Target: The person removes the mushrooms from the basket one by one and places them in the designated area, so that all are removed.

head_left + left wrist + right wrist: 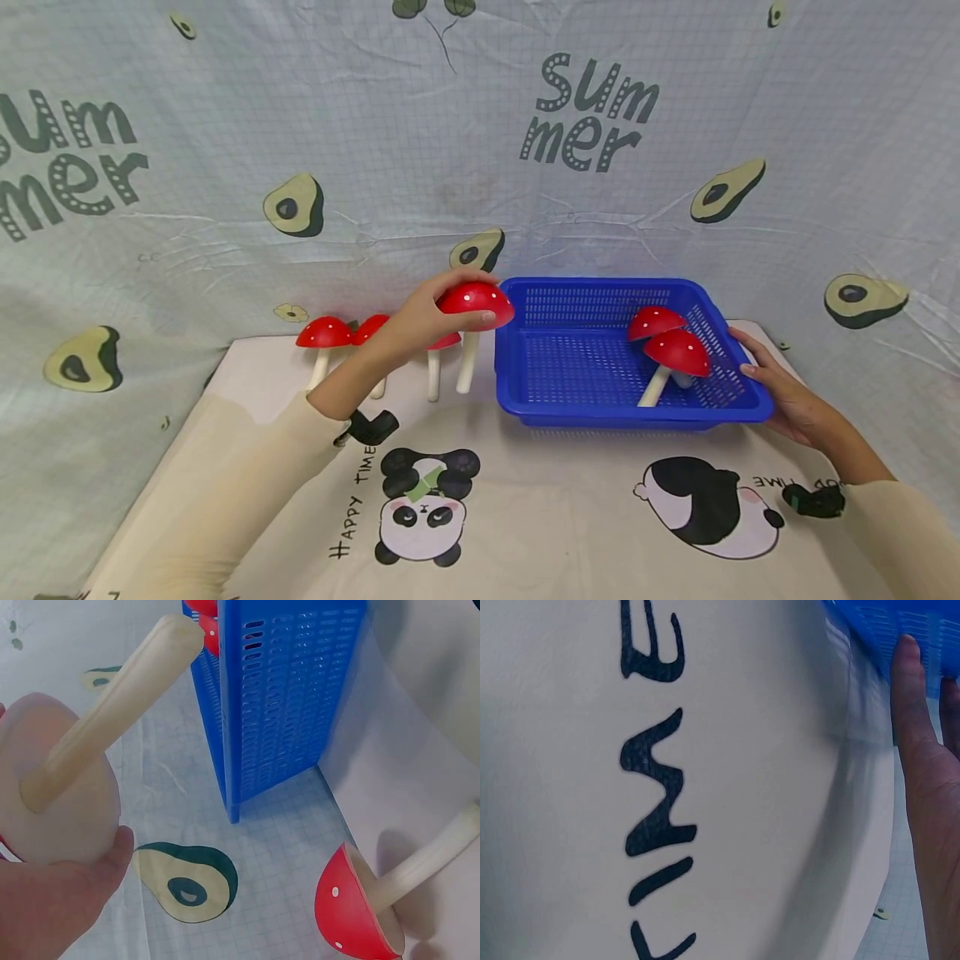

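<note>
My left hand [431, 312] grips a toy mushroom [480, 304] by its red, white-dotted cap, fingers over the top and thumb along the front. Its pale stem [112, 712] points down, just left of the blue plastic basket [573, 412]. Against the basket's right side rests my right hand [791, 404], its fingers [907, 682] straight along the outer wall. Inside the basket, at the right, red-capped mushrooms [677, 353] lie overlapping. More mushrooms [324, 332] are on the table left of the basket, partly hidden behind my left hand and forearm.
The table is covered by a pale cloth with panda prints [423, 525] and lettering. Close behind the basket rises a light curtain [420, 167] printed with avocados, which also hangs along both sides.
</note>
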Demonstrator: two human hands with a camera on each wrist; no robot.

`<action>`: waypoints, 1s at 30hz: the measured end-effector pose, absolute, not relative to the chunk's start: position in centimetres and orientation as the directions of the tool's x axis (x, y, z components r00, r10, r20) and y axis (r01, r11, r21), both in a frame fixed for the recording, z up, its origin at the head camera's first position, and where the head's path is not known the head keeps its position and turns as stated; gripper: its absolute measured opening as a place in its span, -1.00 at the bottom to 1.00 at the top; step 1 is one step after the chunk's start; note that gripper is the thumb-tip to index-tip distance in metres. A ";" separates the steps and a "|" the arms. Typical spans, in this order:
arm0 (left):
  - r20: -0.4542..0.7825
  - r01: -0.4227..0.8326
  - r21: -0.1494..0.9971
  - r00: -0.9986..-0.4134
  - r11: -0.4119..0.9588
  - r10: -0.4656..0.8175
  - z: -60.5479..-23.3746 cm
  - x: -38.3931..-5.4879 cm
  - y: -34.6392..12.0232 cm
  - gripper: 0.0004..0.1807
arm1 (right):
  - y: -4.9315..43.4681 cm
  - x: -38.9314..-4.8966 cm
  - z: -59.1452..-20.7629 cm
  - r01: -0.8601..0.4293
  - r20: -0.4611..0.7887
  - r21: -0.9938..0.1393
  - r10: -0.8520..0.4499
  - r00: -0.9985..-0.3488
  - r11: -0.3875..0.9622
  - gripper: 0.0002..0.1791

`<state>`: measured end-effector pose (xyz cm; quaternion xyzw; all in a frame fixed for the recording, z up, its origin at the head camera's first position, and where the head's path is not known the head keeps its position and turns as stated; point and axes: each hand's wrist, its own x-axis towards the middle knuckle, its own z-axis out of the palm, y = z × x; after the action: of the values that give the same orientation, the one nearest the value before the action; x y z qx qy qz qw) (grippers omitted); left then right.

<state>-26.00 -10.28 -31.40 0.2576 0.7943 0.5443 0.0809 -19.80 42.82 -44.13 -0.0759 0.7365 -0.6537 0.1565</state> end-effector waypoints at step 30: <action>0.096 0.263 0.886 -0.909 0.381 0.405 -32.1 -24.3 -14.3 -0.44 | 42.8 -19.9 -44.3 0.095 -0.136 -0.984 -0.295 -0.946 0.150 -0.31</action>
<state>-24.26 -14.34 -32.14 0.2018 0.8282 0.5183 0.0685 -19.85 42.82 -44.26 -0.0675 0.7432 -0.6484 0.1505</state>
